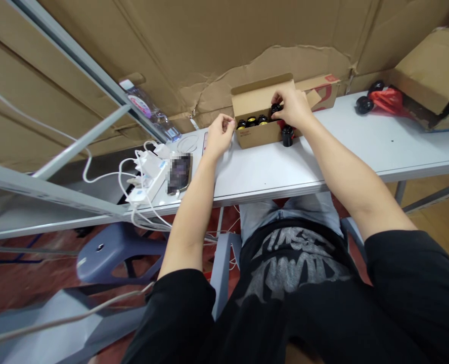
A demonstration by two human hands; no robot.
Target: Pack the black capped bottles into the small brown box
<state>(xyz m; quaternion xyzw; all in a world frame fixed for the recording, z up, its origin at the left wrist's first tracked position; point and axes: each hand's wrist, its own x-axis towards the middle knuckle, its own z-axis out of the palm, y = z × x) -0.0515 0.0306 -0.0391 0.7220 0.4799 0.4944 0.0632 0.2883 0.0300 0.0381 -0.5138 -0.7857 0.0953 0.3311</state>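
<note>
A long open cardboard box [262,135] stands on the white table with its lid flap raised at the back. Several black cylindrical pieces [251,122], some with yellow rings, sit inside its left part. My right hand [290,107] pinches a black cylindrical piece [275,108] over the right part of the box. Another black cylinder [287,136] stands in front of the box, with something red beside it. My left hand [221,134] is beside the box's left end, its fingers loosely curled with a gap to the thumb and nothing visible in them.
A phone [179,173] and a white power strip [150,182] with cables lie on the table [270,174] at left. A plastic bottle [148,111] leans behind them. At right are an open carton [429,76], red plastic [389,101] and black pieces [364,105]. A metal frame [84,65] rises at left.
</note>
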